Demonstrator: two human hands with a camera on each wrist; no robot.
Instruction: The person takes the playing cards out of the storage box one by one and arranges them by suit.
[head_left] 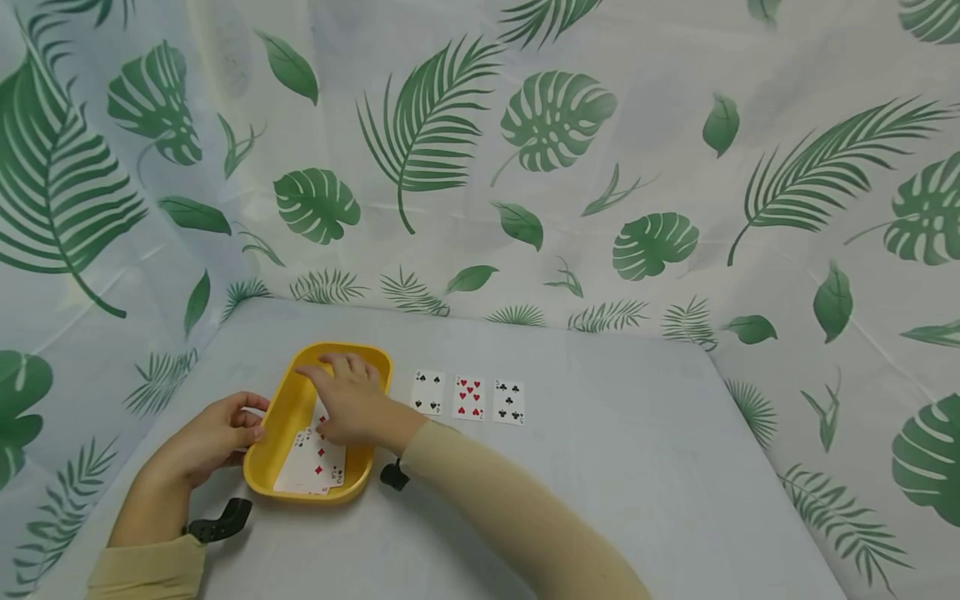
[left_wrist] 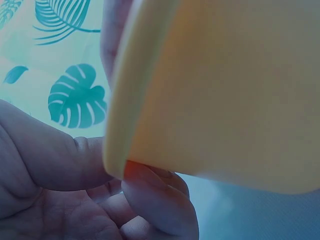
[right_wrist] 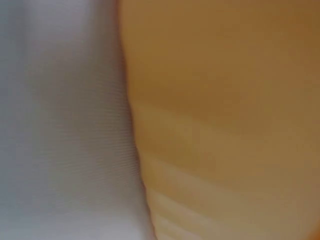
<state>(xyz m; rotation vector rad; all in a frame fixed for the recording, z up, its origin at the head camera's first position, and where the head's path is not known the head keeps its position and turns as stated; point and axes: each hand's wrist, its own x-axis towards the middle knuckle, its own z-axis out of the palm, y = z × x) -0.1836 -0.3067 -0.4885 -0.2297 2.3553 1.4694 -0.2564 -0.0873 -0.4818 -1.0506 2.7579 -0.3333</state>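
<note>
In the head view a yellow plastic tray (head_left: 381,360) with rounded corners sits at the left of the table. My left hand (head_left: 213,437) pinches its left rim between thumb and fingers; the left wrist view shows this grip close up. Over the inside of the tray is my right hand (head_left: 351,404), its fingers spread, with no card plainly between them. Several playing cards (head_left: 298,468) lie overlapping in the near end of the tray, one with red diamonds. The right hand covers part of them. In the right wrist view, the tray's yellow wall (right_wrist: 225,125) fills the right side.
Right of the tray, a row on the table holds a four of spades (head_left: 427,392), a hearts card (head_left: 469,398) and a five of clubs (head_left: 509,402), all face up and apart. Leaf-printed cloth (head_left: 450,167) stands behind and beside the pale table (head_left: 600,467).
</note>
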